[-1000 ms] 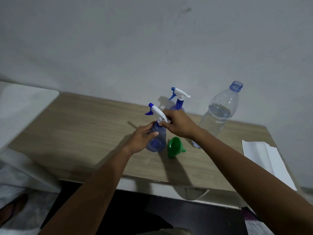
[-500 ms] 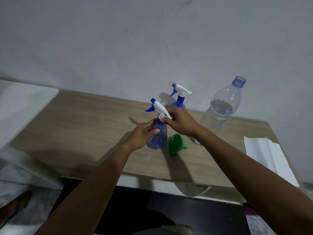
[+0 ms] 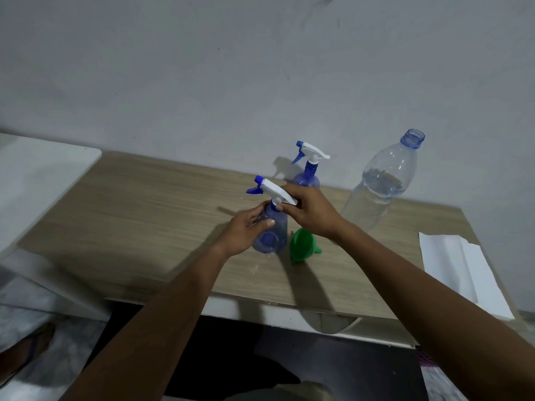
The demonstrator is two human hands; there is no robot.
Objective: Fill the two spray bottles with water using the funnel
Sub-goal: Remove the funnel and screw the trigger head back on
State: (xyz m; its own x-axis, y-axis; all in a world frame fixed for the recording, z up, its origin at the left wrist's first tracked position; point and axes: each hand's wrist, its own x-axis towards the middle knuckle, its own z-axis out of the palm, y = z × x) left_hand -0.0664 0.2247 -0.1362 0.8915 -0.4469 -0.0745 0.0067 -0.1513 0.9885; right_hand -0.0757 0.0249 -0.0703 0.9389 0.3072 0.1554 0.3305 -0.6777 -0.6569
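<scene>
Gripping, left hand (image 3: 244, 231): wrapping the near spray bottle (image 3: 271, 233) body on the table (image 3: 144, 215).
Pinching, right hand (image 3: 311, 211): closing around its white trigger head (image 3: 276, 192).
Lying beside it: green funnel (image 3: 302, 246).
Standing behind: second spray bottle (image 3: 307, 175), water bottle (image 3: 379, 183).

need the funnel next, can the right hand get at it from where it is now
Probably yes: the green funnel lies uncovered on the table just below the right hand, but that hand is busy gripping the near spray bottle's head.
</scene>
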